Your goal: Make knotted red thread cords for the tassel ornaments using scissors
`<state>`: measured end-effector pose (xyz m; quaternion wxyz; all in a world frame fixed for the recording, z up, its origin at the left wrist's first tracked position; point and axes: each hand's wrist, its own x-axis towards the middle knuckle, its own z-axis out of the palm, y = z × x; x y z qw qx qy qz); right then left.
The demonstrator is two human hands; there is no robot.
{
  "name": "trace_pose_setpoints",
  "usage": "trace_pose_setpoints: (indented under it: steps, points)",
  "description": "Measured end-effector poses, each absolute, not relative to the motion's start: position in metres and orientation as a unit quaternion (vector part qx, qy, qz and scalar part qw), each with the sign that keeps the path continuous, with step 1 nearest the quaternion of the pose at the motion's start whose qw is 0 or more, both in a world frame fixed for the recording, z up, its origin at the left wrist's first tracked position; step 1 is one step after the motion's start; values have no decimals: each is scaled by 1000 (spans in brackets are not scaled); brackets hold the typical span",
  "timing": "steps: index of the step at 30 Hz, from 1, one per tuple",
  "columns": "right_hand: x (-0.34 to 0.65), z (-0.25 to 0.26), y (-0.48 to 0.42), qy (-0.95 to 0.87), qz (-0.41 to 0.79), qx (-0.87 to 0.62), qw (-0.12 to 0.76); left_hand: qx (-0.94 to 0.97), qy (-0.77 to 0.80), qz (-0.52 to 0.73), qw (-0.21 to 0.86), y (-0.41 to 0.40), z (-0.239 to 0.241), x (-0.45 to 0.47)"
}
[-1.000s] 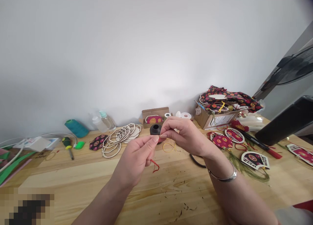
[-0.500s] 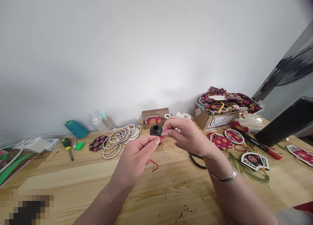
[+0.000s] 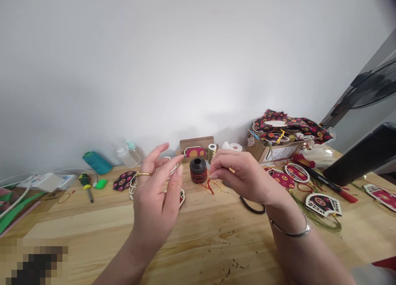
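Note:
My left hand [image 3: 156,194] is raised over the table with its fingers spread, a gold ring on one finger. Behind its thumb shows the edge of a small ornament with a pale cut-out frame [image 3: 182,197]; whether it touches the hand I cannot tell. My right hand [image 3: 236,173] has thumb and forefinger pinched together on a red cord [image 3: 210,187], whose end hangs below the fingertips. Between the hands stands a black spool wound with dark red thread [image 3: 198,171]. A yellow cord [image 3: 220,187] lies on the table behind the red one.
A gold thread spool [image 3: 212,152] and a small cardboard box [image 3: 198,143] stand against the wall. To the left are a teal thread cone [image 3: 97,163] and a screwdriver [image 3: 86,187]. Tasselled ornaments [image 3: 323,204] and a box heaped with patterned fabric [image 3: 283,149] occupy the right side.
My left hand has let go of the red cord, moved left and spread its fingers. My right hand has shifted slightly right and down, still pinching the cord. The black spool is less covered.

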<state>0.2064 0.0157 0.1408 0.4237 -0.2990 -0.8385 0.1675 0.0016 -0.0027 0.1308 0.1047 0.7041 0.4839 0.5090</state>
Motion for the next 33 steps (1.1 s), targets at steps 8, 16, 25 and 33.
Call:
trace_pose_setpoints:
  steps: [8,16,25,33]
  points:
    - [201,141,13,-854,150,-320,383,660,413,440,448,-11,126,19]
    - [203,138,16,-856,139,-339,365,656,446,378,478,-7,124,16]
    - [199,136,17,-848,150,-338,380,665,470,381,438,-3,125,17]
    - [219,125,16,-779,34,-590,212,577,460,408,538,2,118,9]
